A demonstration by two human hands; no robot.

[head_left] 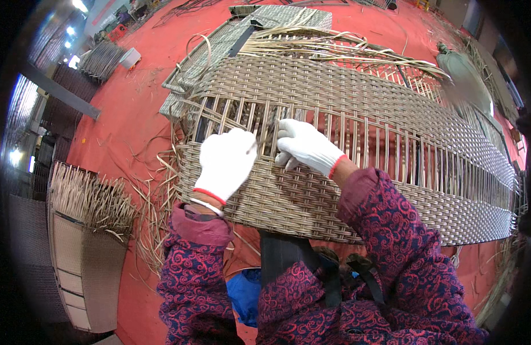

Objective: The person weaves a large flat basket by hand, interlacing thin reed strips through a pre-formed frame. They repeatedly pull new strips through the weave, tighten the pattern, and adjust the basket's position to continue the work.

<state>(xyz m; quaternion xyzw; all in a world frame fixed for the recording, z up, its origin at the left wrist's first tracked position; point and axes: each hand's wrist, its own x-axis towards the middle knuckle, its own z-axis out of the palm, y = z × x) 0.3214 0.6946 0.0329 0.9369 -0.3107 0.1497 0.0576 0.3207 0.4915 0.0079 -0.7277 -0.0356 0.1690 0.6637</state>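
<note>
Left hand (229, 158) and right hand (307, 147) curl at the wicker panel (283, 201), how tightly or on what I can't tell, two bands (311, 85) woven, middle canes (366, 138) bare.

We are in a weaving workshop: beneath our right hand (303, 146) lies a partly woven wicker panel (317, 198); beyond it, a bundle of loose strips (288, 41); left of our left hand (228, 161), stray strands (150, 253) litter the red floor (113, 109) near more woven panels (102, 270).
</note>
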